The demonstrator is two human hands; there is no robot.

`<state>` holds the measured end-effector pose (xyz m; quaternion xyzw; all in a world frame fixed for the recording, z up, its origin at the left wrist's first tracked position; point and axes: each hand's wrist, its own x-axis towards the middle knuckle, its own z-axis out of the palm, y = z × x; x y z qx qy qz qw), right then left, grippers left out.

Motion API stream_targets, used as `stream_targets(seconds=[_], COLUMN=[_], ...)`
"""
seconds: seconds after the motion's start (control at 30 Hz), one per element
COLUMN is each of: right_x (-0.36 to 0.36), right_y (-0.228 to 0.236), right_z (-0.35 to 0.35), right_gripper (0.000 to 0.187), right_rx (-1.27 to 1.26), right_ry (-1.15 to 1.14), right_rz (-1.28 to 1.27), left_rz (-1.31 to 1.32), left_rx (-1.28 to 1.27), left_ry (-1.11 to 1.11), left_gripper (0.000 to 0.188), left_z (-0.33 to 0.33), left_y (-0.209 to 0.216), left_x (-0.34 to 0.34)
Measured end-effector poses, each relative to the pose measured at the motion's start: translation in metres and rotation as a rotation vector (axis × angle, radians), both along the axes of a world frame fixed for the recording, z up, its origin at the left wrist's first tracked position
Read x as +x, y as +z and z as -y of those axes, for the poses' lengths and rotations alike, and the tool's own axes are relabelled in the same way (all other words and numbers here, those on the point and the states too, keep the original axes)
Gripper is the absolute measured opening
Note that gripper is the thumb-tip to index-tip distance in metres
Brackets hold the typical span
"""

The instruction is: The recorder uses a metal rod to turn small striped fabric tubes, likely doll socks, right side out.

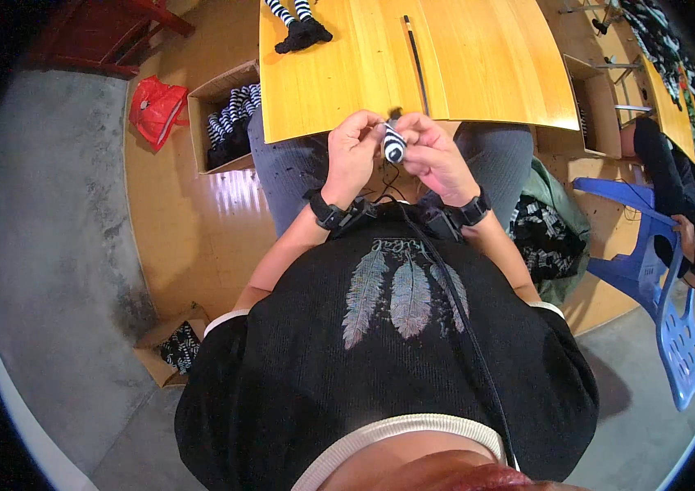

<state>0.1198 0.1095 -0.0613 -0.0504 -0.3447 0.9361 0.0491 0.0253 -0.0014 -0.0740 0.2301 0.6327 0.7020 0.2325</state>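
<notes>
Holding a small striped piece (394,146) between both hands, you pinch it with the fingers of your left hand (353,155) and right hand (433,155), just at the near edge of the yellow table (478,74).

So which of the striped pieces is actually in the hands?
The small rolled striped piece pinched between both hands' fingers; the others lie on the table or in cardboard boxes.
</notes>
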Motion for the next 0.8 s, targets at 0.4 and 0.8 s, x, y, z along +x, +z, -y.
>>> stream_targets(seconds=[0.4,0.8], right_x=[-0.003,-0.003], right_y=[-0.021,-0.009], right_z=[-0.015,-0.003], right_gripper=[0.026,0.017], right_rx=[0.043,0.644], right_ry=[-0.102,-0.249], right_rz=[0.007,0.134], left_rz=[0.519,0.437], left_rx=[0.326,0.245], left_ry=[-0.317,-0.421], left_gripper=[0.007,0.009], left_z=[0.009,0.016], left_y=[0.01,0.01], left_x=[-0.007,-0.017])
